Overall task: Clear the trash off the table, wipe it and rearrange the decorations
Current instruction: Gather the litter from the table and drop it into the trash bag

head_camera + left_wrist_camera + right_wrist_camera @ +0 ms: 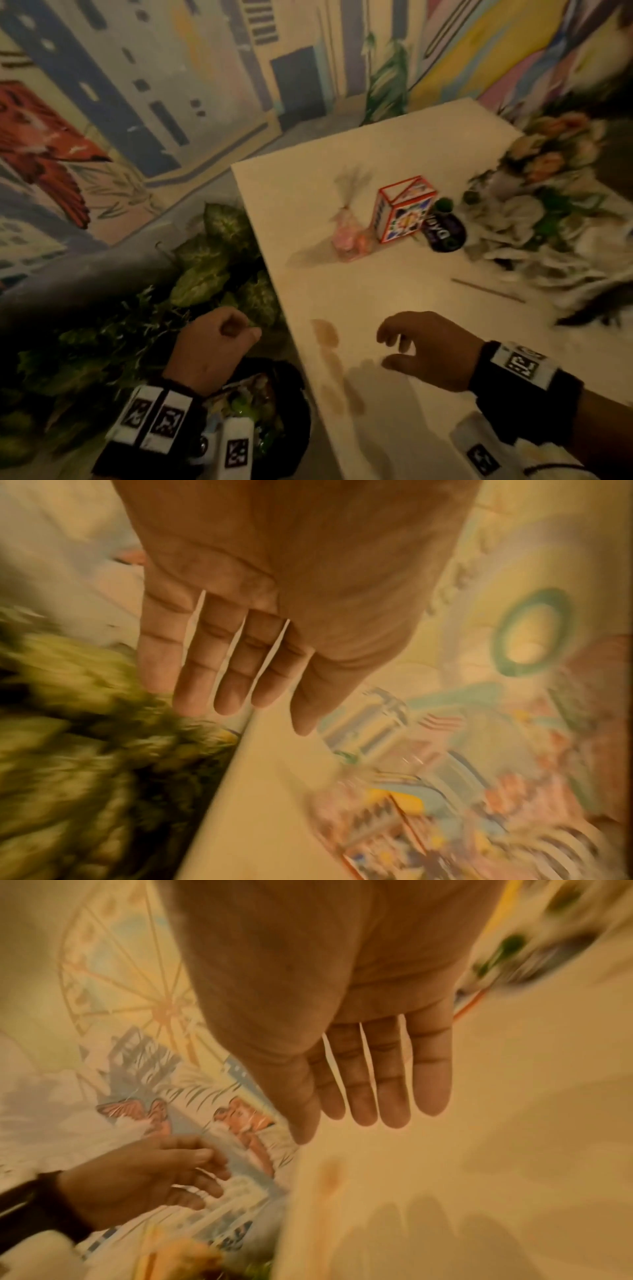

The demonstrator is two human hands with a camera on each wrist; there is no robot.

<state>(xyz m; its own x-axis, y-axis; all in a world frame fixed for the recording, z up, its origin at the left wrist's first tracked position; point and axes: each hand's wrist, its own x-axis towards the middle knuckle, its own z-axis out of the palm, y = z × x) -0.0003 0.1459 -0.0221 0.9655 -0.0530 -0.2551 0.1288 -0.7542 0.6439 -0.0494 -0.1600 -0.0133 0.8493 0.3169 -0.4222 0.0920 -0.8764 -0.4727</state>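
My left hand (236,329) hangs off the table's left edge, above a black bin (301,397) with wrappers in it; its fingers (232,696) are straight and hold nothing. My right hand (390,349) hovers over the near part of the white table (428,274), fingers (394,1110) relaxed and empty. Brown stains (325,334) mark the table beside it. Farther back stand a pink wrapped bundle (349,236), a colourful red-edged cube box (400,214), a black round item with purple lettering (445,231) and a thin stick (486,290).
A big flower bouquet (541,202) in white wrapping fills the table's right side. Green leafy plants (219,260) crowd the floor left of the table, around the bin. Painted mural walls (154,102) close in behind.
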